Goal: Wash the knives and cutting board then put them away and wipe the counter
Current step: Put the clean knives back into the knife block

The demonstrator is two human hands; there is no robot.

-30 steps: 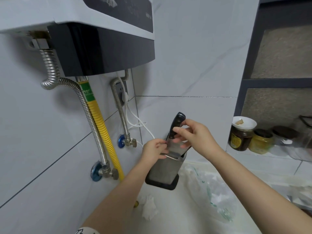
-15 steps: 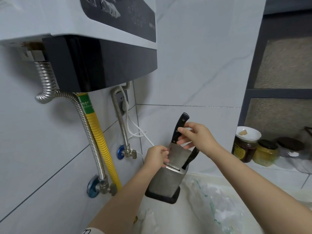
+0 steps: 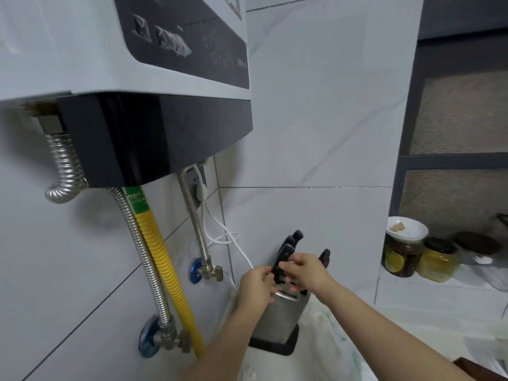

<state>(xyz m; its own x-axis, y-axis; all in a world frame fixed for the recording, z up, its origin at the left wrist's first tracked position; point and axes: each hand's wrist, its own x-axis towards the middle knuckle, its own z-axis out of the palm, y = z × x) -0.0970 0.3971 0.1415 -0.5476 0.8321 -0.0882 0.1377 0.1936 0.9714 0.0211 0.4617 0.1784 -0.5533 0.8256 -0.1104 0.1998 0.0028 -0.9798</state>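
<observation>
Put-away step: right hand (image 3: 305,272) grips a black knife handle (image 3: 281,261), blade seated in the steel knife block (image 3: 277,317). Left hand (image 3: 257,285) curls round the block's top edge, steadying it. Next, I'd say: release, then cutting board, not visible.

No text can be read. The water heater (image 3: 123,64) front panel bears faint digits and a small brand mark, and the yellow gas hose (image 3: 162,259) carries a green label (image 3: 136,203), all too blurred to make out.
</observation>
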